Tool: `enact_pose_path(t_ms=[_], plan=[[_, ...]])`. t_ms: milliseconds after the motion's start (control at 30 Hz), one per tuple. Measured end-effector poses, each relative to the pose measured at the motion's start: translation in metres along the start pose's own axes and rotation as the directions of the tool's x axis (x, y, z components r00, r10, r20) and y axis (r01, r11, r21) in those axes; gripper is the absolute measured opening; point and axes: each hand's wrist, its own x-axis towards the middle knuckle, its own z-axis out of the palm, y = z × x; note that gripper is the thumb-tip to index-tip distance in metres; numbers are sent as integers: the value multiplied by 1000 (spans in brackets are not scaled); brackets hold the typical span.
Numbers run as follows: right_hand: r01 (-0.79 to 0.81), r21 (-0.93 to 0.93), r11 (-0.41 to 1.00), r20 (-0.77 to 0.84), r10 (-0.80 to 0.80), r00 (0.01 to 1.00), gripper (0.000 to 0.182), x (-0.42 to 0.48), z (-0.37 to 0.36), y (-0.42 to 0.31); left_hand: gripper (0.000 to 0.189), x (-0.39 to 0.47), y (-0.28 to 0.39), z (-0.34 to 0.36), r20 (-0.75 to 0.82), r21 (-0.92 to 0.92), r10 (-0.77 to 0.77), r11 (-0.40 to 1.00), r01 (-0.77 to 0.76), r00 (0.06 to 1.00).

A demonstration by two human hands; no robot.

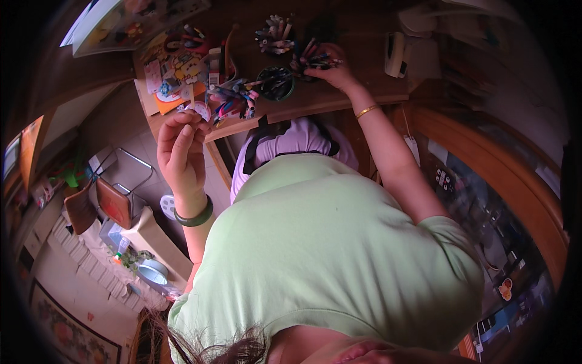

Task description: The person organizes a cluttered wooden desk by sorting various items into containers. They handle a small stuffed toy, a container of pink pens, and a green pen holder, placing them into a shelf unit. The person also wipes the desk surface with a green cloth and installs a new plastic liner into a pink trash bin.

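My right hand (335, 68), with a gold bracelet on its wrist, is around a bunch of pens (313, 57) at the back of the wooden desk. My left hand (184, 141), with a green bangle on its wrist, is raised at the desk's front edge, palm up and fingertips drawn together; whether they pinch something small is unclear. Just beyond them lies a pink round item (201, 109). Between my hands are a cluster of colourful pens (234, 100) and a round green-rimmed holder (275, 83) of dark pens. Another bunch of markers (275, 35) stands farther back.
Stickers and cards (186, 68) cover the desk's left part, near a dark red pen container (193, 41). A cream device (394, 54) sits at the right. Glass covers a surface (491, 236) beside me on the right. A brown chair (113, 202) stands on the left.
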Motion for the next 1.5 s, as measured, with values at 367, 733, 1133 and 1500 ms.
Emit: enact_pose_path(t_ms=[367, 733, 1133, 1500], plan=[[148, -191, 970, -130, -175, 976, 108, -31, 30, 7, 17, -6, -11, -2, -110, -12, -28, 1000, 27, 994], [296, -141, 945, 32, -295, 955, 60, -60, -28, -84, 74, 34, -50, 35, 267, 739, 57, 628, -242, 962], [331, 18, 944, 58, -331, 942, 84, -98, -14, -132, 80, 52, -100, 83, 712, 564, 156, 453, -690, 685], [510, -336, 792, 161, -486, 859, 65, -74, -21, -149, 113, 89, -64, 86, 751, 523, 70, 545, -656, 657]])
